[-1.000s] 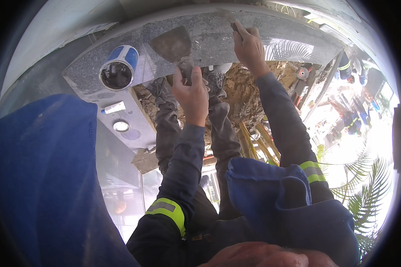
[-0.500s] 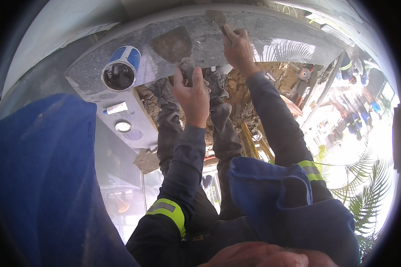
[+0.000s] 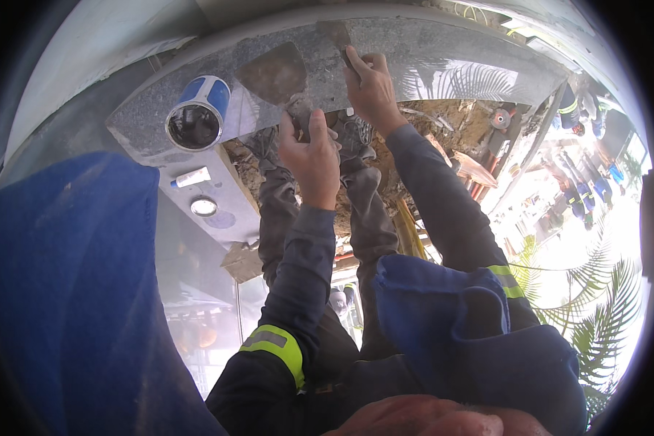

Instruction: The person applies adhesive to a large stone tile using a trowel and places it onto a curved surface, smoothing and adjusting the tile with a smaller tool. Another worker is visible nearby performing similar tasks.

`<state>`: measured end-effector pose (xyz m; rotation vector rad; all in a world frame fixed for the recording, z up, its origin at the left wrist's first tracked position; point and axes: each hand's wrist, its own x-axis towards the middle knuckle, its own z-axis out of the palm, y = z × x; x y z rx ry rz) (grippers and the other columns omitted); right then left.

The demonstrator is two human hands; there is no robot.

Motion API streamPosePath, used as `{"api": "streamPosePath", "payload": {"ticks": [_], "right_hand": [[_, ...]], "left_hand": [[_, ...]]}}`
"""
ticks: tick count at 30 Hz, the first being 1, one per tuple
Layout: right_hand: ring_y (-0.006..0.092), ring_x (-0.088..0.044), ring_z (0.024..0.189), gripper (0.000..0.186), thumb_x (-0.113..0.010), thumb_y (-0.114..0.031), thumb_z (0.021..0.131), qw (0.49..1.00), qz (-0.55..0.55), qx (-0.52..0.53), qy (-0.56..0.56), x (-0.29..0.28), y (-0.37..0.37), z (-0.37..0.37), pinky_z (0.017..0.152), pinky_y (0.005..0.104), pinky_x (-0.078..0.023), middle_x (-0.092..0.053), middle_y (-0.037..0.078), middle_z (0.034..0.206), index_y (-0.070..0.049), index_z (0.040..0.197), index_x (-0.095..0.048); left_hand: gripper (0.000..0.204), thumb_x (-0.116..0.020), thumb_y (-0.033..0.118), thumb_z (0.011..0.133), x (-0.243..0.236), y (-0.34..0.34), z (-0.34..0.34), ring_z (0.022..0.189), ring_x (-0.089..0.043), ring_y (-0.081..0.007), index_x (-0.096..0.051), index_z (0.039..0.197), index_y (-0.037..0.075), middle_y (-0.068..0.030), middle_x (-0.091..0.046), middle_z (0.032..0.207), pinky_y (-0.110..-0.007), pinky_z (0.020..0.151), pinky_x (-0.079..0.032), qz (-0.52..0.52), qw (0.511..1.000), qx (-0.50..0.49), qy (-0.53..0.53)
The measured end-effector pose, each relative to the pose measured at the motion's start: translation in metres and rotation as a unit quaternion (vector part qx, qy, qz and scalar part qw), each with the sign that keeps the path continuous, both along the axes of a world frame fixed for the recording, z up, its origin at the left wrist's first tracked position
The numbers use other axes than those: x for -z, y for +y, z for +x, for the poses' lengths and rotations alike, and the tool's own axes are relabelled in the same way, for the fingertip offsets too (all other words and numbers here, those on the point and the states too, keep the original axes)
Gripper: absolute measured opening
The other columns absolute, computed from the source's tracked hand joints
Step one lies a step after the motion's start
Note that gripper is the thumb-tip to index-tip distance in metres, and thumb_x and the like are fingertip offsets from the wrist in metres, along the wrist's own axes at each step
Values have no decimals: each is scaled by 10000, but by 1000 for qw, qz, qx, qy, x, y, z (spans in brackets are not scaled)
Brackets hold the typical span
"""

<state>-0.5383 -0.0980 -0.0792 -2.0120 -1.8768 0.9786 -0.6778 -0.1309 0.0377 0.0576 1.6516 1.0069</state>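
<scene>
My left hand (image 3: 312, 161) grips the handle of a wide putty knife (image 3: 275, 73), whose broad, dirty blade points up and to the left over the grey stone slab (image 3: 443, 51). In my right hand (image 3: 374, 91) is a narrower putty knife (image 3: 334, 33), its blade near the far edge of the slab. The two blades are close but apart. Left of the wide blade stands an open tin (image 3: 195, 125) with a blue and white side and a dark inside. Its contents are too dark to make out.
On the ledge at the left lie a small tube (image 3: 190, 177) and a round lid (image 3: 203, 207). Under the slab is rough brown earth (image 3: 443, 116) with debris. Palm fronds (image 3: 607, 320) rise at the right. Other people (image 3: 578, 196) are visible far right.
My right hand has moved left and slightly down with its putty knife, closer to the wide blade. My left hand and its putty knife have shifted slightly left.
</scene>
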Motion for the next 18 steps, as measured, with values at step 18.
{"api": "streamPosePath", "payload": {"ticks": [18], "right_hand": [[395,-660,950,417,-655,-153,970,999,32,17,-6,-7,16,14,866,443,-551,-588,249,1154,-95,1383,-649]], "left_hand": [[125,-613,115,1011,4,3,3,526,-534,-66,-587,1075,12,-22,-605,730,-243,450,-420,-2,1000,14,17]]}}
